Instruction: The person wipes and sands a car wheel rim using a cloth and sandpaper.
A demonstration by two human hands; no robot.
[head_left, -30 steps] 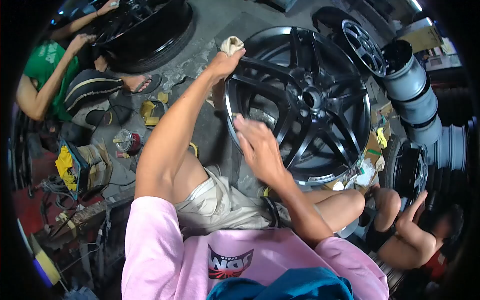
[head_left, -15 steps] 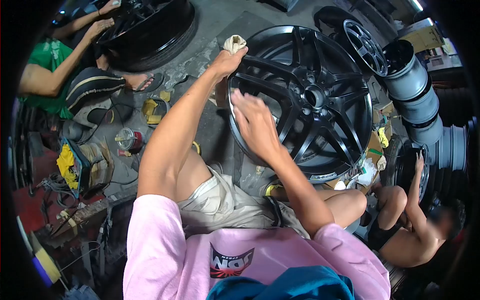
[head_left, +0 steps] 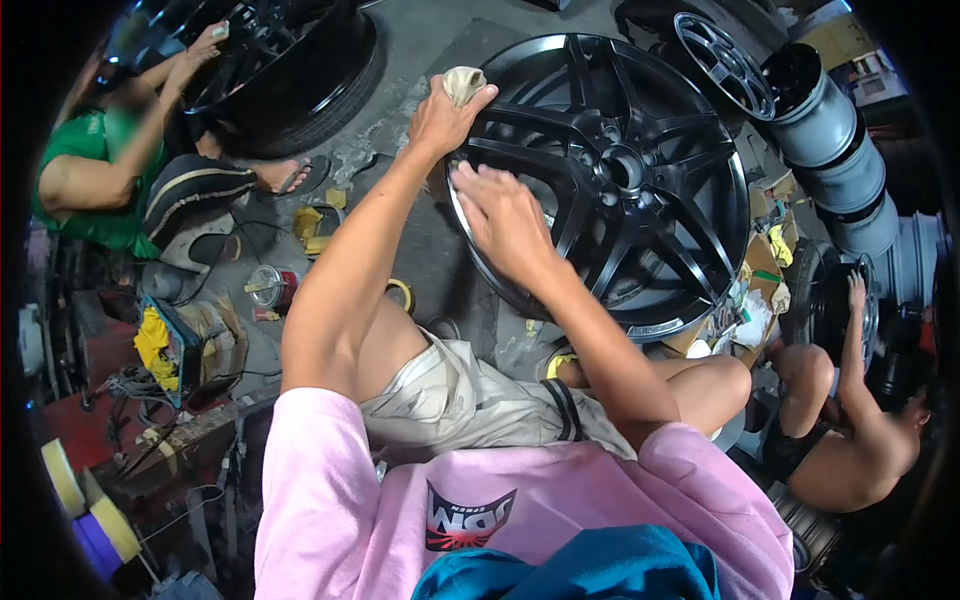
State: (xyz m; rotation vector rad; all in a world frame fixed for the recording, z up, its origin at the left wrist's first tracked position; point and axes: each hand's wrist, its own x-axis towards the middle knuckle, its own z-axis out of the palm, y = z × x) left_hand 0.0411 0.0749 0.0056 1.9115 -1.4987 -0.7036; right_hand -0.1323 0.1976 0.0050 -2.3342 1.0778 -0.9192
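A large black multi-spoke wheel rim (head_left: 622, 168) stands tilted in front of me, its hub to the right of my hands. My left hand (head_left: 442, 118) is at the rim's upper left edge, fingers wrapped round a beige cloth (head_left: 463, 84). Lower down, my right hand (head_left: 502, 215) lies against the rim's left lip, palm down, the fingers stretched out. Whether something thin is under its fingertips is hidden.
At the upper left a person in green (head_left: 105, 180) sits by a black wheel (head_left: 310, 100). Another person (head_left: 860, 450) sits lower right beside a rim (head_left: 866, 310). Silver rims (head_left: 825, 155) are stacked right. A can (head_left: 272, 287) and yellow-lined box (head_left: 160, 345) lie left.
My right hand has moved up along the rim's left lip. My left hand keeps hold of the cloth. The view has shifted slightly, and both other people's arms have moved.
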